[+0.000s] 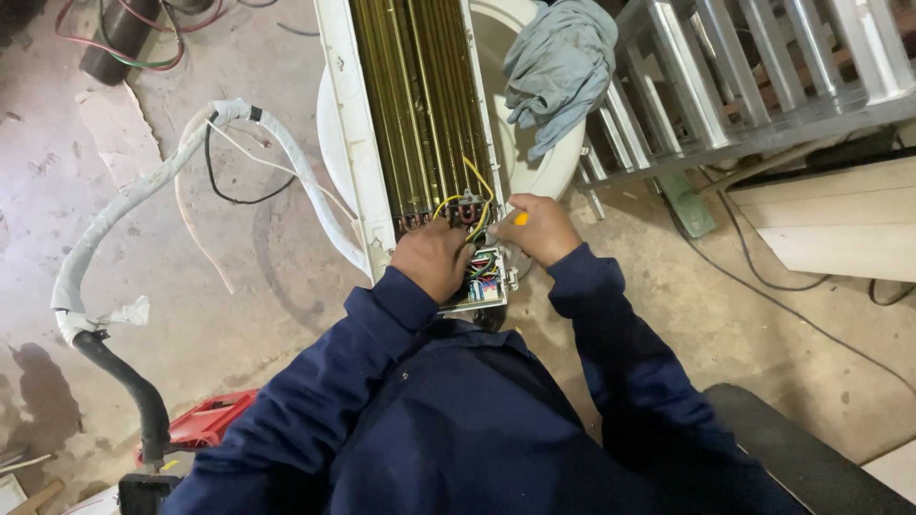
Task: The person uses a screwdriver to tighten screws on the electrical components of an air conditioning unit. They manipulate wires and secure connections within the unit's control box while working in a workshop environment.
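A white air-conditioner indoor unit (355, 124) lies lengthwise before me, its brass-coloured coil fins (420, 95) exposed. At its near end sits a small control box (487, 284) with coloured wires; yellow wires (477, 186) loop above it. My left hand (434, 257) rests closed over the wire terminals at the box. My right hand (542, 227) is beside it, gripping a tool with a yellow-orange handle (521, 218), its tip hidden among the wires. Both arms wear dark blue sleeves.
A white-wrapped pipe bundle (143, 191) curves left into a black hose (134, 391). A grey-blue cloth (558, 67) lies on a white round tub (544, 172). Metal ladder (744, 86) at right, red object (205, 420) lower left, black cable (763, 286) on the concrete floor.
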